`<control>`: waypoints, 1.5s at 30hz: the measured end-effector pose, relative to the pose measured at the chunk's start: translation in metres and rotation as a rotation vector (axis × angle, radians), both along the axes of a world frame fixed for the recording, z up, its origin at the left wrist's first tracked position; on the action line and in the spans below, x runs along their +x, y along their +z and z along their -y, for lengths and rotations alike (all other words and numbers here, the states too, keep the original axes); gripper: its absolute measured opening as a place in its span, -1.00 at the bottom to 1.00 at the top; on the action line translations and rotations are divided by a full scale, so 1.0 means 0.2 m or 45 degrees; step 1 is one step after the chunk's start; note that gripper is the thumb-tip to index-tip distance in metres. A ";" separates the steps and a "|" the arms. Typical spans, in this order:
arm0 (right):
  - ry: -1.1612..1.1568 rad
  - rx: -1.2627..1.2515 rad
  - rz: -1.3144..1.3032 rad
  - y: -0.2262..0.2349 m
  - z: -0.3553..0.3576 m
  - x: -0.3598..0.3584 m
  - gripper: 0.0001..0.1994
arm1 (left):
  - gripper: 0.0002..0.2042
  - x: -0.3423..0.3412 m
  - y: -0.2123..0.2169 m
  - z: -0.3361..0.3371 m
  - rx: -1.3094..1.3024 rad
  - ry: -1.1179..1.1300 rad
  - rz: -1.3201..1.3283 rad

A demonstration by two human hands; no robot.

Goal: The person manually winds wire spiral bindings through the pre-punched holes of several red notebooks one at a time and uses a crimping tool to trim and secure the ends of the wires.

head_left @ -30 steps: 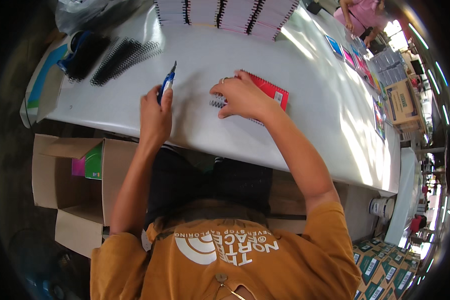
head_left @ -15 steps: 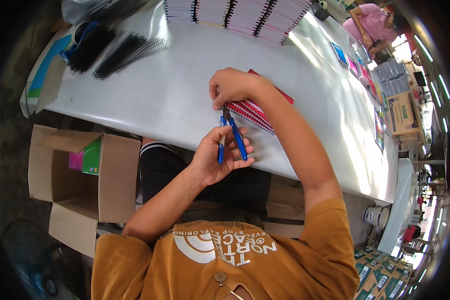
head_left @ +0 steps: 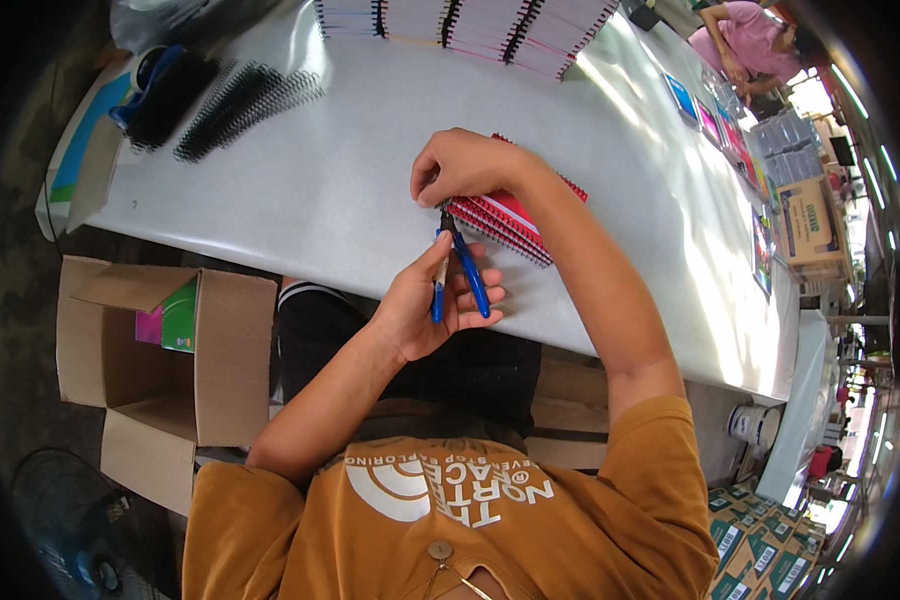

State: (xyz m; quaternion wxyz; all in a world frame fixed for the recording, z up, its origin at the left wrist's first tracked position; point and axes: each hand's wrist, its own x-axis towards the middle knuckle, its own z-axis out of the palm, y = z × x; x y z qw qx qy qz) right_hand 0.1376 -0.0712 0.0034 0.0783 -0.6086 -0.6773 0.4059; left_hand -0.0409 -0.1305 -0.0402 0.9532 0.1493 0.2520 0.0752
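My left hand (head_left: pixel 410 312) holds blue-handled wire cutters (head_left: pixel 469 272), handles spread, fingers loosely around them and the dark jaws pointing up toward my right hand. With bent fingers pressed together, my right hand (head_left: pixel 465 165) is at the jaws, beside the left end of a small stack of red spiral-bound notebooks (head_left: pixel 518 212). What its fingertips grip is hidden or too small to make out. My right forearm crosses over part of the stack. The notebooks lie on the white-covered table (head_left: pixel 300 190), coil edges facing several ways.
Black plastic coils (head_left: pixel 245 110) lie at the far left beside a tape dispenser (head_left: pixel 155 75). Bound books (head_left: pixel 470 25) stand in a row at the far edge. An open cardboard box (head_left: pixel 235 350) is below the table at left. A person in pink (head_left: pixel 750 45) works at far right.
My right hand has shifted slightly left and away from me, and the cutters in my left hand have moved a little left with it. The notebooks stay in place.
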 end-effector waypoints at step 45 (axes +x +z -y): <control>-0.048 0.110 -0.506 -0.02 0.05 0.08 -0.81 | -0.49 -0.05 0.03 -0.15 0.023 -0.237 0.064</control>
